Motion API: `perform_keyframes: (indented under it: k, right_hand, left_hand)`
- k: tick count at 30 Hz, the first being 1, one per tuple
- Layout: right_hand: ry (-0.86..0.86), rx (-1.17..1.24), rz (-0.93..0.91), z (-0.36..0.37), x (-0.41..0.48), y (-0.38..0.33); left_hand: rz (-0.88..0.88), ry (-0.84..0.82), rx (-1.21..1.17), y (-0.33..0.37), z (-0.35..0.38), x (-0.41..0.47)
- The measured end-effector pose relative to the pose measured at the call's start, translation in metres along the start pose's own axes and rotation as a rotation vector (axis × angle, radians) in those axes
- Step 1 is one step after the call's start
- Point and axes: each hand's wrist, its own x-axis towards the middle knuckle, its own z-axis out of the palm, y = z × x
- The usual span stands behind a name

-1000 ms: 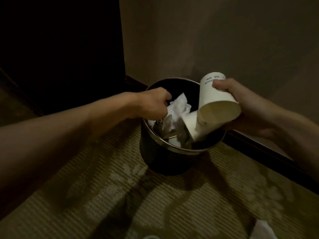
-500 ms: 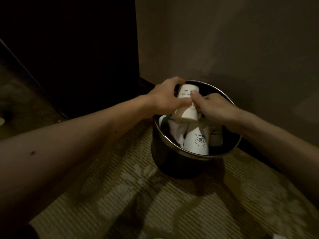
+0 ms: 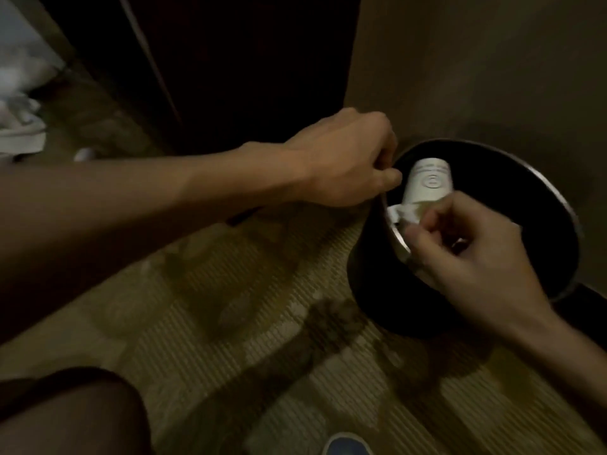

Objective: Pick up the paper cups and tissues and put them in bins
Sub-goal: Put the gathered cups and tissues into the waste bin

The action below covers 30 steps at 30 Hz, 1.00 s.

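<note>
Bin point(image 3: 543, 183): round and black with a shiny metal rim. It stands on the carpet in the corner, against the wall.
Paper cup point(image 3: 427, 185): white, inside the bin on its left side. I read it as bottom-up and tilted, with a round printed mark on its side.
Tissue point(image 3: 398, 217): a crumpled white piece in the bin, just below the paper cup and against the near-left rim.
Left hand point(image 3: 345, 159): clenched at the bin's left edge, fingers curled under. I see nothing in it. The thumb tip sits just beside the paper cup, apart from it.
Right hand point(image 3: 473, 257): over the near rim of the bin, fingers curled, with forefinger and thumb close to the tissue. This part is blurred, so I cannot tell whether it pinches the tissue or has let go.
Carpet point(image 3: 230, 307): olive, ribbed, with a pale pattern, crossed by dark shadows.
Wall point(image 3: 476, 77): plain beige, behind the bin.
Dark panel point(image 3: 246, 60): left of the wall, nearly black.
Knee point(image 3: 65, 418): at the lower left corner.
White heap point(image 3: 19, 126): far left on the floor, too blurred to name.
</note>
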Motion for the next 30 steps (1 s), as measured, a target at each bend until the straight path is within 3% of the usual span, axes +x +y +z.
perform_keyframes:
  k: [4, 8, 14, 17, 22, 30]
  right_hand:
    - [-0.182, 0.134, -0.074, 0.072, -0.019, -0.040]
    - [-0.351, 0.122, -0.117, 0.151, -0.011, -0.086]
    - [-0.615, 0.055, -0.214, 0.279, 0.010, -0.162]
    - [-0.722, -0.063, -0.224, 0.334, 0.024, -0.199]
    - [-0.876, -0.087, 0.048, 0.401, 0.054, -0.255]
    - [-0.866, -0.058, 0.250, 0.498, 0.151, -0.266]
  left_hand:
    - [0.060, -0.065, 0.130, -0.040, -0.031, -0.076]
    - [-0.017, -0.098, 0.272, -0.114, -0.047, -0.167]
    - [-0.312, 0.009, 0.232, -0.242, -0.046, -0.288]
    - [-0.513, 0.064, 0.020, -0.299, -0.039, -0.331]
    - [-0.781, 0.249, -0.359, -0.377, -0.037, -0.373]
    - [-1.151, 0.327, -0.388, -0.500, -0.005, -0.328]
